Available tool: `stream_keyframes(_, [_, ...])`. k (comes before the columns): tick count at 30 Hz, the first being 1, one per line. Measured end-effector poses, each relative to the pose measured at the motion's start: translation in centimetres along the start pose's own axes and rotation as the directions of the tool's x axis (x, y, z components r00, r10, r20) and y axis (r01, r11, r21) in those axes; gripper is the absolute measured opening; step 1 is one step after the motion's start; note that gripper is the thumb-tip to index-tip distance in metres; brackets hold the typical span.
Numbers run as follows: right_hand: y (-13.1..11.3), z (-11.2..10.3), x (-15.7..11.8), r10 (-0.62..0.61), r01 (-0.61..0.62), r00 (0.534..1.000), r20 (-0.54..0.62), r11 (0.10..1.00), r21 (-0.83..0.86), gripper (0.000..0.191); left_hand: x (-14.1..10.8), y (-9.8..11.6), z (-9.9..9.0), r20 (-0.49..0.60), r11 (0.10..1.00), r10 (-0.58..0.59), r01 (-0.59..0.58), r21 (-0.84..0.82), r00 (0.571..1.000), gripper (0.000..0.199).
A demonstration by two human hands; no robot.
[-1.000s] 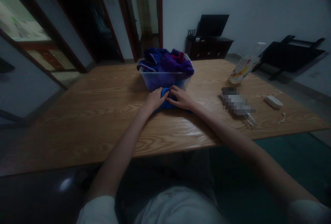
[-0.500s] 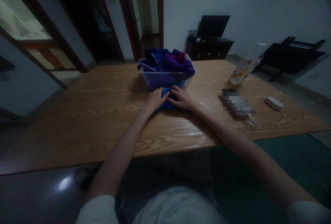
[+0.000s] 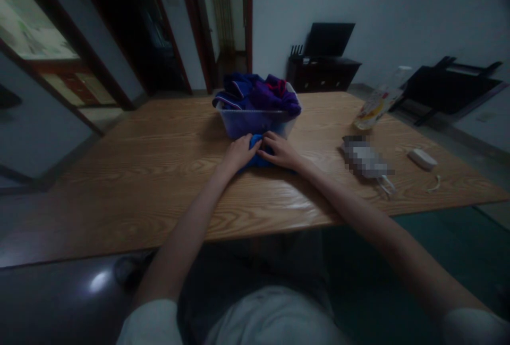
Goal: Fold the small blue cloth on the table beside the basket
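- One blue cloth (image 3: pixel 255 159), bunched on the wooden table (image 3: pixel 131 175), pressed under both hands, just in front of the tub.
- One clear plastic tub (image 3: pixel 255 121) just beyond the fingertips, heaped with blue and purple garments (image 3: pixel 258 92); number of garments impossible to tell.
- Left hand (image 3: pixel 238 152) palm down on the cloth's left part, fingers together, curled over its edge.
- Right hand (image 3: pixel 279 151) flat on the right part, fingers slightly spread, tips near the left hand's.
- Both arms stretched forward, converging.
- Well right of the right hand: one bottle (image 3: pixel 378 101), one small white box (image 3: pixel 422 159).
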State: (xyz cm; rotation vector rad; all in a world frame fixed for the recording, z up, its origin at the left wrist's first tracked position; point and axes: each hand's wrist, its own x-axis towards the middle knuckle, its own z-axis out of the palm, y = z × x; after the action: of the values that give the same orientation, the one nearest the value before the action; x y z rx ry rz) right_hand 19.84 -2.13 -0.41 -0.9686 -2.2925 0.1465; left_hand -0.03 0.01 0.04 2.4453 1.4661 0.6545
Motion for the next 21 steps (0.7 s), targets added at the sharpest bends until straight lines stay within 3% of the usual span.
stream_keyframes(21, [-0.12,-0.11,0.01,-0.014,0.014,1.000,0.009,1.000,-0.010,0.033,-0.03,0.06,-0.04,-0.002,1.000,-0.002,0.002,-0.008,1.000,0.039])
